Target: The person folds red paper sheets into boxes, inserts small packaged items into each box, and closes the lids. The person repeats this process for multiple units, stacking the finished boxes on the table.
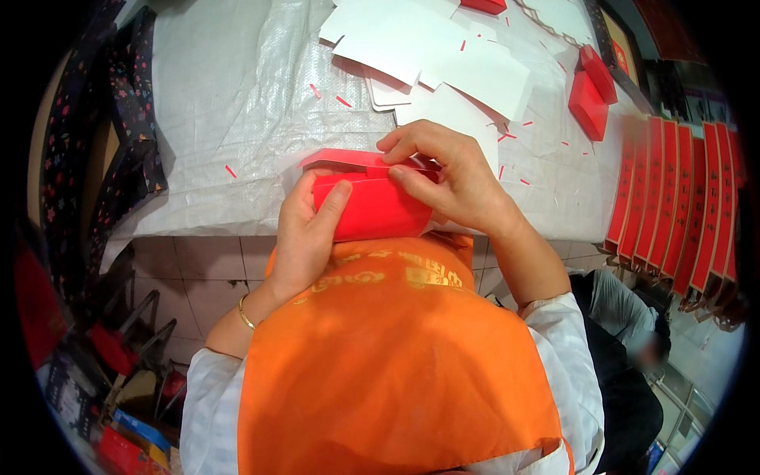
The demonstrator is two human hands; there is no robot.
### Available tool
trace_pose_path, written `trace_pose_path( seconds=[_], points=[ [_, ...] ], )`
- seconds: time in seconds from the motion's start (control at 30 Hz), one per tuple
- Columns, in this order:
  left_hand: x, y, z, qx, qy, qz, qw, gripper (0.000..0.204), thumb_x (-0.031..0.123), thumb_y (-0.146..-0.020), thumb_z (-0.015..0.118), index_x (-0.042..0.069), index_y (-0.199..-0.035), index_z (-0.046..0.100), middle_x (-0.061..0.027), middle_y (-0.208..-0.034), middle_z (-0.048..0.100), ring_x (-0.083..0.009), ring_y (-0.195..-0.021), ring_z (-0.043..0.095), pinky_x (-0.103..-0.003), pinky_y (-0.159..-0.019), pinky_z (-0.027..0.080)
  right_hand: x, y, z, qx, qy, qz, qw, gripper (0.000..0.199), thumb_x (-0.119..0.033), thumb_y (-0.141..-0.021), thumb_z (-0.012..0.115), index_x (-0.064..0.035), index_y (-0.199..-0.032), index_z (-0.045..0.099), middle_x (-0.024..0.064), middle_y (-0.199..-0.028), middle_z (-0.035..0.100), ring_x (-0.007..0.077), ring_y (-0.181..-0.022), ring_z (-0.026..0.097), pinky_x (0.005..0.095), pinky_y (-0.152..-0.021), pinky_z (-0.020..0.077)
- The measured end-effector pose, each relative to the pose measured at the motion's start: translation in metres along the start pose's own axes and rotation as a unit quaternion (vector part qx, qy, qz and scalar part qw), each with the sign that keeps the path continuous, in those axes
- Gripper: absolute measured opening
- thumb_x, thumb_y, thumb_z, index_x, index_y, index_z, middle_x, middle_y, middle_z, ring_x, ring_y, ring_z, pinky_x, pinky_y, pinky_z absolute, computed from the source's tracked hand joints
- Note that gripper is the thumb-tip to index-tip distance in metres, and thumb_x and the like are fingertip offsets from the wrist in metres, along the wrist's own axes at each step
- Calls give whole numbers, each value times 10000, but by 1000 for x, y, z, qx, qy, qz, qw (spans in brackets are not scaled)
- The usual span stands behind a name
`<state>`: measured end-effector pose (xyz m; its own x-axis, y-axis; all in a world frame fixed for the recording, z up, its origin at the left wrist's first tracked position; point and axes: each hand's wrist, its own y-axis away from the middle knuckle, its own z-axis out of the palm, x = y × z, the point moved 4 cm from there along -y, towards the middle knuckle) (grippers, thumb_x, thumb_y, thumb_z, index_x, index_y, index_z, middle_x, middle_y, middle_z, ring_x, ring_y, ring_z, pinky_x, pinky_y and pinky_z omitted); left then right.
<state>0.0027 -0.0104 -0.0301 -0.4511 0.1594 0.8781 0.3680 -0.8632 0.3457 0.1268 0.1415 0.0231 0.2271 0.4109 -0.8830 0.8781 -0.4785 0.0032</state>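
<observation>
- At the near edge of the desk [237, 119], just above my orange apron [396, 356], I held a red cardboard box [376, 207] between both hands, off the surface.
- My left hand [305, 229] cupped the box from below and from its left end, thumb pressed flat on the front face; I judged this grip was there to steady the box while the other hand worked on it.
- My right hand [451, 178] came over the top, its fingers [412, 142] pinched narrowly on the thin red flap along the upper edge, seemingly to fold or tuck it.
- The box's long axis ran left to right across my view, nearly level; its open or flap side faced up and away from me, toward the desk.
- White card blanks [443, 63] lay spread on the woven white cover beyond my hands, with small red paper scraps [342, 101] scattered among them, likely offcuts from the work.
- Finished red boxes [590, 95] sat well apart at the far right, and a row of long red strips [681, 198] hung over the right edge.
</observation>
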Motion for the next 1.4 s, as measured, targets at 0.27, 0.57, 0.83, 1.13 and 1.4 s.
trace_pose_path(
  seconds=[0.27, 0.57, 0.83, 1.13, 1.4],
  points=[
    [2, 4, 5, -5, 42, -5, 999, 236, 182, -1075, 502, -14, -1196, 552, -82, -1115, 664, -97, -1006, 608, -273, -892, 497, -2, 1, 1, 9, 21, -32, 999, 103, -9, -867, 682, -8, -969, 670, 81, -1063, 698, 132, -824, 637, 249, -670, 508],
    [4, 6, 3, -4, 16, 9, 1000, 306, 248, -1106, 419, -7, -1180, 571, -52, -1056, 649, -82, -959, 570, -252, -862, 465, -1, 2, 1, 12, 20, -30, 999, 87, -12, -873, 670, -13, -960, 665, 81, -1054, 699, 139, -815, 638, 255, -667, 508],
    [1, 4, 2, 8, -13, 33, 999, 311, 254, -1107, 407, 0, -1129, 586, -28, -1007, 630, -81, -928, 540, -251, -852, 451, -2, 2, 5, 16, 37, -48, 998, 95, -15, -871, 671, -17, -966, 668, 86, -1062, 698, 162, -821, 649, 265, -666, 514],
    [-2, 3, -1, 27, -21, 24, 999, 325, 265, -1101, 414, 2, -1096, 604, -34, -956, 625, -89, -893, 532, -257, -822, 445, -2, 2, 2, -3, 30, -49, 998, 94, -25, -870, 671, -14, -963, 685, 93, -1083, 700, 166, -852, 650, 274, -698, 513],
    [2, -1, 1, 26, -49, 53, 997, 311, 247, -1096, 426, 2, -970, 570, -1, -838, 535, -83, -796, 449, -260, -746, 405, 5, -1, -4, -43, -12, -3, 999, 62, -39, -891, 651, -3, -934, 678, 95, -1089, 695, 156, -898, 650, 276, -744, 532]
  ],
)
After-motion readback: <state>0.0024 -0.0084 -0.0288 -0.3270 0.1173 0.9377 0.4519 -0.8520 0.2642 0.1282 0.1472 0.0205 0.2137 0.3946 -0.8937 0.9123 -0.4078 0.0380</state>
